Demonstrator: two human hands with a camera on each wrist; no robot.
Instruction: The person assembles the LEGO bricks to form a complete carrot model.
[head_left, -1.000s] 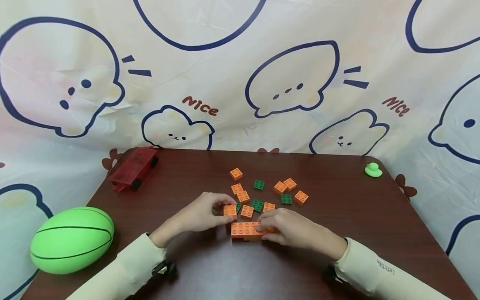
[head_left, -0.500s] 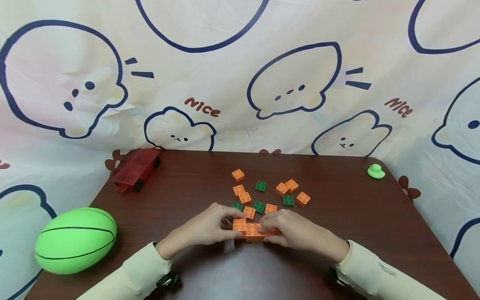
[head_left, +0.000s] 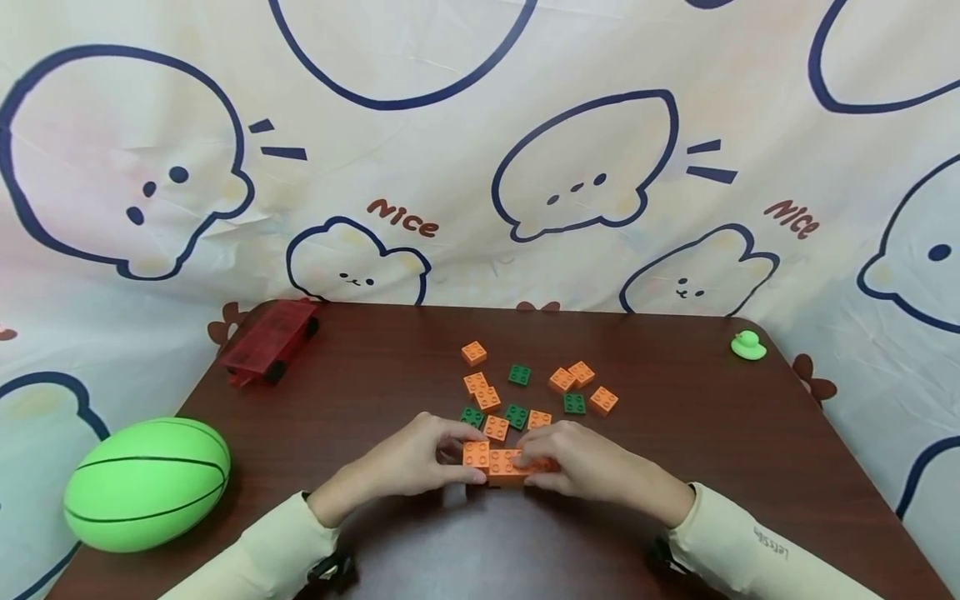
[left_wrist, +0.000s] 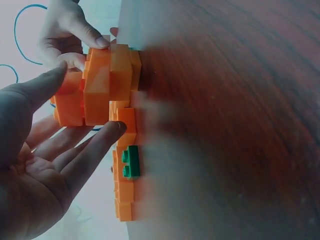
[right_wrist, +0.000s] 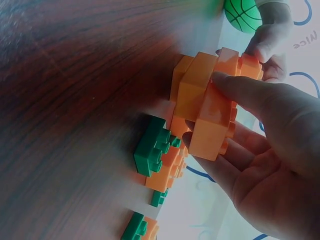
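Note:
In the head view my left hand (head_left: 408, 457) pinches a small orange toy building brick (head_left: 476, 451) between thumb and fingers. That brick sits on the left end of a stack of joined orange bricks (head_left: 505, 468). My right hand (head_left: 581, 458) grips the stack's right end, covering part of it. The left wrist view shows the small brick (left_wrist: 69, 97) against the studded side of the layered stack (left_wrist: 97, 90); whether it is fully pressed down I cannot tell. Seen from the right wrist, thumb and fingers hold the stack (right_wrist: 212, 120) from both sides.
Just beyond the hands lie several loose orange bricks (head_left: 496, 428) and green bricks (head_left: 519, 374). A green ball (head_left: 147, 485) is at the left edge, a red toy car (head_left: 273, 342) at the back left, and a green toy duck (head_left: 747, 345) at the back right.
My left hand has moved right and nearer to me, bringing the small orange brick from beside the stack onto its left end. The right hand keeps its hold with little movement.

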